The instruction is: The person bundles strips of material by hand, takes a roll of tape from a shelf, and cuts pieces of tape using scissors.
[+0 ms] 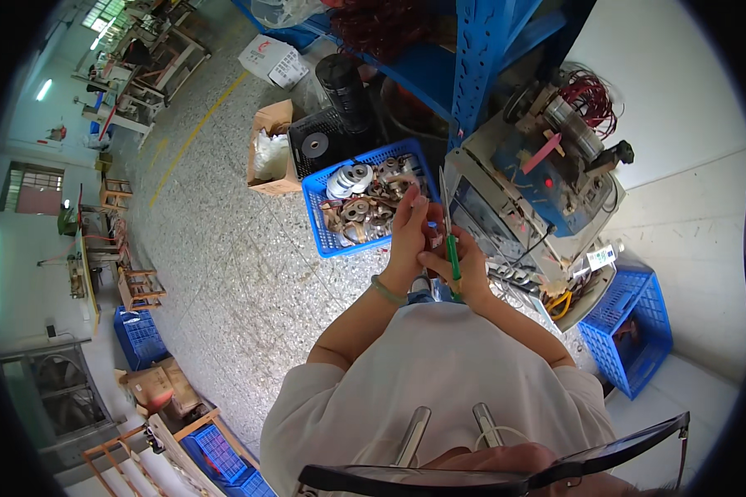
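We see both hands close together at the blue basket's (pixel 352 248) lower right corner. Our right hand (pixel 472 269) is clamped on a green-handled tool (pixel 452 253), its slim metal end pointing up beside the basket's right edge; we cannot tell its exact type. Our left hand (pixel 406 240) is raised, covering part of the basket; whether it grips the small dark thing between the hands, we cannot make out. Metal parts (pixel 358 209) overlap inside the basket, hiding one another. Left of it, a cardboard box (pixel 273 187) holds something white; right, a machine (pixel 547 207) is partly hidden behind clutter.
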Demonstrator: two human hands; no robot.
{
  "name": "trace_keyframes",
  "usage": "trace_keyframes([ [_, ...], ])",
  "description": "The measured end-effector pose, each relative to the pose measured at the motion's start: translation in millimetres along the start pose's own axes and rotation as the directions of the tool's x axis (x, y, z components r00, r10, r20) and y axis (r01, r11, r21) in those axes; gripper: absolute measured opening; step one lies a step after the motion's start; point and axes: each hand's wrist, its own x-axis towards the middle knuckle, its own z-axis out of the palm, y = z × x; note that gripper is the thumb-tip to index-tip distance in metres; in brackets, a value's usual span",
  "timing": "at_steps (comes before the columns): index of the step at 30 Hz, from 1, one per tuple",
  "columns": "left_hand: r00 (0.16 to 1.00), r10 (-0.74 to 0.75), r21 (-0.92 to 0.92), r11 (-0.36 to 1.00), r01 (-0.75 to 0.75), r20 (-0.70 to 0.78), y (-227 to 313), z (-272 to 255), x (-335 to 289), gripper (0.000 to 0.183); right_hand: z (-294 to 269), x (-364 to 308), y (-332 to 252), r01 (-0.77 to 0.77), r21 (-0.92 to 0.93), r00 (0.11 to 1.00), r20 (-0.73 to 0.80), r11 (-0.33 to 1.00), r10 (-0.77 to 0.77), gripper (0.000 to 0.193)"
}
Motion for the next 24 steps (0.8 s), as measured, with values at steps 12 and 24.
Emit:
trace_keyframes([
  [12, 0.979, 0.102, -0.194, 0.972, -0.137, -0.178, 4.9, -6.9, 35.9, 0.035, -28.5, 48.7, -7.8, 0.086, -0.136, 0.995, -0.029, 0.987, -0.09, 0.051],
  [24, 0.98, -0.087, 0.167, 0.984, 0.057, 0.179, 57.9, -6.8, 8.2, 0.064, 1.1, 124.4, -54.5, 0.142, 0.293, 0.972, 0.139, 0.945, -0.19, 0.045],
])
